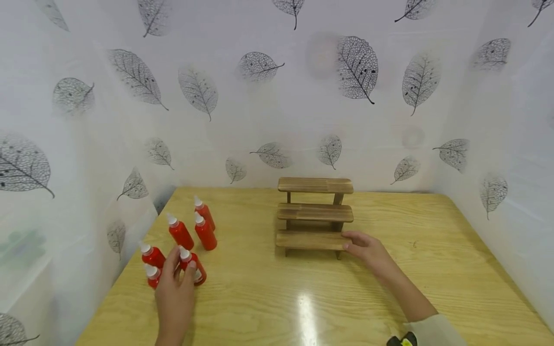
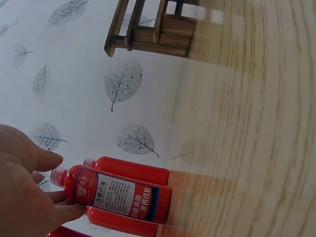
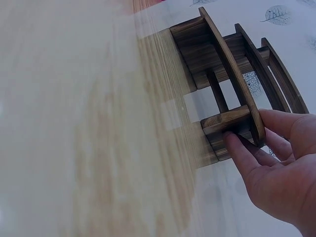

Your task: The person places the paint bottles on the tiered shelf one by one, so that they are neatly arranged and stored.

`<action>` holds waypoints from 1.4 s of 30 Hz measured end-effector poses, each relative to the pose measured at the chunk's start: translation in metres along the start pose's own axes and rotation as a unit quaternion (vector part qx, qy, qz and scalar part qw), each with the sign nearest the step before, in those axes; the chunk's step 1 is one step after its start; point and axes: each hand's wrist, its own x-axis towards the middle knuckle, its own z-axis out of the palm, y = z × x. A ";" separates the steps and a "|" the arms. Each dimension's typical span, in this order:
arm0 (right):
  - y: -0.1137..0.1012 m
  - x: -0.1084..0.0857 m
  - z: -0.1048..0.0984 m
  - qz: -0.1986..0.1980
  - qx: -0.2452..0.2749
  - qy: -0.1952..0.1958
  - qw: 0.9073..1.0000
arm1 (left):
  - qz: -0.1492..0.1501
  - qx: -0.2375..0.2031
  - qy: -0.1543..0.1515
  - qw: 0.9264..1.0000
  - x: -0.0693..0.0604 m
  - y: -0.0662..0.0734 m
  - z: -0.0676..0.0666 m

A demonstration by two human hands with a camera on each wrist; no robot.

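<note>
At the left, my left hand [image 1: 175, 288] has its thumb and fingers on either side of a red squeeze bottle [image 1: 199, 275] with a white nozzle cap. In the left wrist view this bottle [image 2: 118, 193] stands on the table, its printed label showing; a visible gap separates one fingertip from its cap. More red bottles [image 1: 205, 234] stand around it, two partly behind my hand. My right hand [image 1: 368, 252] pinches the right end of the lowest step of a three-tier wooden stand [image 1: 309, 240]. In the right wrist view my fingers hold the board and leg of the stand [image 3: 232, 116].
The light wood-grain table [image 1: 251, 298] runs back to a white sheet [image 1: 277, 120] printed with leaves, which also closes off both sides. The wooden stand is near the back edge. A dark item with a yellow mark [image 1: 404, 340] shows by my right sleeve.
</note>
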 end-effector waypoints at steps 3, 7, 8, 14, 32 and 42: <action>0.000 0.000 0.000 0.001 0.001 0.000 1.000 | -0.005 0.007 0.002 1.000 0.001 0.000 0.001; 0.001 -0.001 0.000 0.000 0.000 0.002 1.000 | -0.009 0.021 -0.005 1.000 0.005 0.000 0.003; 0.001 -0.001 0.000 -0.001 0.000 0.004 1.000 | -0.011 0.026 -0.009 1.000 0.006 0.000 0.003; 0.002 0.000 0.000 -0.001 -0.001 0.009 1.000 | -0.003 0.064 -0.029 0.998 0.010 0.000 0.005; 0.000 0.000 0.001 -0.001 0.002 0.013 1.000 | 0.063 0.089 -0.018 0.994 0.024 -0.003 0.017; -0.001 0.000 0.001 -0.004 -0.009 0.012 1.000 | 0.101 0.077 -0.041 0.991 0.024 0.010 0.023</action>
